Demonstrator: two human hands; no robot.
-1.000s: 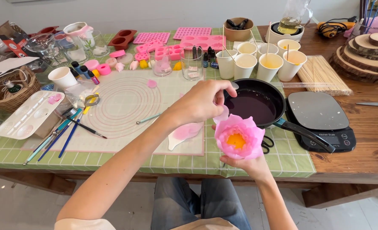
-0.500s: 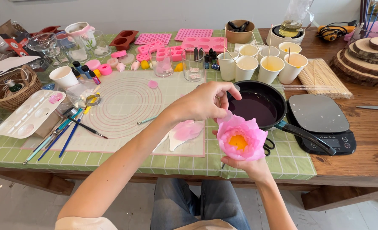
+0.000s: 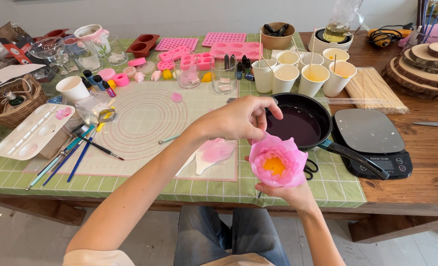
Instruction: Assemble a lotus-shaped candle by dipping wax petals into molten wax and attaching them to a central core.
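My right hand [image 3: 290, 194] holds a pink wax flower [image 3: 277, 161] with a yellow centre from below, just over the table's front edge. My left hand [image 3: 241, 118] reaches across above it, fingers pinched at the flower's upper left petal. Whether a loose petal sits between those fingers I cannot tell. Right behind the flower stands a black pan [image 3: 300, 123] of dark pink liquid. A white leaf-shaped dish [image 3: 214, 152] with pink wax petals lies left of the flower on the pale round-marked mat [image 3: 140, 123].
A black scale [image 3: 371, 138] sits right of the pan. Several paper cups [image 3: 302, 76] with sticks stand behind it. Pink moulds [image 3: 228, 49], small bottles, a white palette [image 3: 34, 130], brushes [image 3: 76, 152], a basket [image 3: 9, 106], skewers [image 3: 374, 91] and wood slices [image 3: 423, 64] crowd the table.
My left hand has edged slightly down toward the flower's top petal. The flower and my right hand stay nearly still.
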